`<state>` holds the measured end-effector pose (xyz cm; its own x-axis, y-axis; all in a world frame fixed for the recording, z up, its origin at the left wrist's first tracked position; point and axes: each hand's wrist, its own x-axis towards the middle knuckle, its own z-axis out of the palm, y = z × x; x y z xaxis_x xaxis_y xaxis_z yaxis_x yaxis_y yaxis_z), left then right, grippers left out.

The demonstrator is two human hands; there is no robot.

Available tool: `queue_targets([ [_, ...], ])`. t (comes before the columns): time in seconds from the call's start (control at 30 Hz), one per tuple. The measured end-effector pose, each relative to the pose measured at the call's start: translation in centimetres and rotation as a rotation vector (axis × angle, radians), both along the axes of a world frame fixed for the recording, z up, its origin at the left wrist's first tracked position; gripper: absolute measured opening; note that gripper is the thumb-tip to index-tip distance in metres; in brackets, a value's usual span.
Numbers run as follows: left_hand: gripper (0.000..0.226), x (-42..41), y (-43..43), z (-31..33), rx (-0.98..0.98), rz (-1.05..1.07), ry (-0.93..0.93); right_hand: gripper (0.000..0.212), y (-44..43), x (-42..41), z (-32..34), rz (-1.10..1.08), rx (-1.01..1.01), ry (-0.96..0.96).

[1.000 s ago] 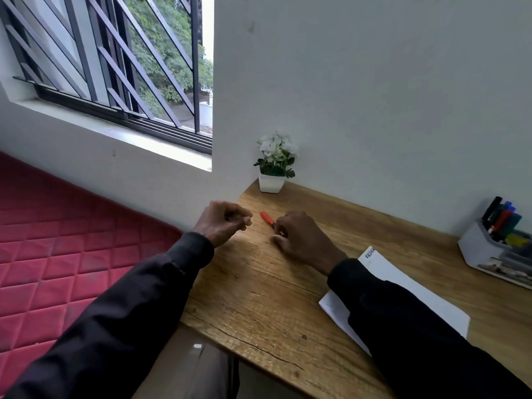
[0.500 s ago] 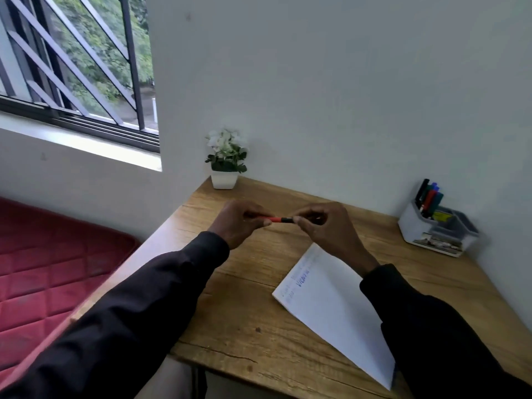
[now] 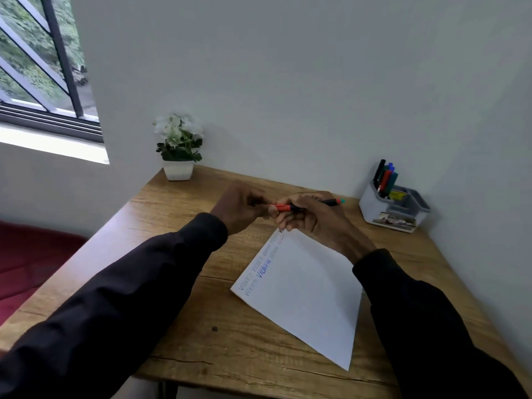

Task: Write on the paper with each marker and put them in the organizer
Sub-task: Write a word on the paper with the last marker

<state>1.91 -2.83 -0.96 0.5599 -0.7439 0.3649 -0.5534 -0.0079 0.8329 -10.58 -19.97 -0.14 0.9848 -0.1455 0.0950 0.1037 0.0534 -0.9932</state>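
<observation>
One marker (image 3: 283, 208) held level above bench (image 3: 172, 283), over far corner of paper (image 3: 302, 289). Left hand (image 3: 239, 205) fingers pinch red cap end; right hand (image 3: 313, 217) fingers curl round barrel. Probably light, stiff, smooth: best gripped mid-barrel. Organizer (image 3: 394, 208) far right.

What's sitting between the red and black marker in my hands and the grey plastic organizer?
Nothing: the head view shows only bare wooden desk between the red and black marker and the grey plastic organizer.
</observation>
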Motion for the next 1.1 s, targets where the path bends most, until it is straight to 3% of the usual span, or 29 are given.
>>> queue_targets([
  [0.13,0.013,1.0,-0.9,-0.3,0.054,-0.03,-0.011,0.047,-2.1,-0.5,0.4,0.182,-0.078,0.082],
  [0.27,0.009,2.2,-1.3,-1.7,0.105,0.021,-0.043,0.046,-3.6,-0.1,-0.6,-0.014,-0.133,0.071],
  [0.4,0.014,3.6,-1.3,-3.8,0.228,0.156,-0.113,0.025,-4.8,-0.3,-3.1,-0.154,-0.18,0.033],
  [0.63,0.017,3.8,-1.8,-4.7,0.227,0.13,-0.086,0.008,-4.3,0.3,-5.6,-0.293,-0.336,0.058],
  [0.77,0.025,3.9,-2.1,-5.1,0.222,0.167,-0.207,0.013,-3.9,0.5,-6.1,-0.257,-0.359,0.012],
  [0.87,0.024,3.0,-2.3,-4.9,0.126,0.102,-0.195,0.014,-4.0,0.6,-6.3,-0.263,-0.387,-0.014],
  [1.0,0.034,1.5,-2.5,-4.8,0.217,0.002,-0.154,0.017,-3.7,0.6,-6.3,-0.3,-0.441,-0.051],
  [1.1,0.029,1.2,-2.5,-4.5,0.269,-0.018,-0.196,0.021,-3.6,0.6,-6.4,-0.311,-0.447,-0.046],
])
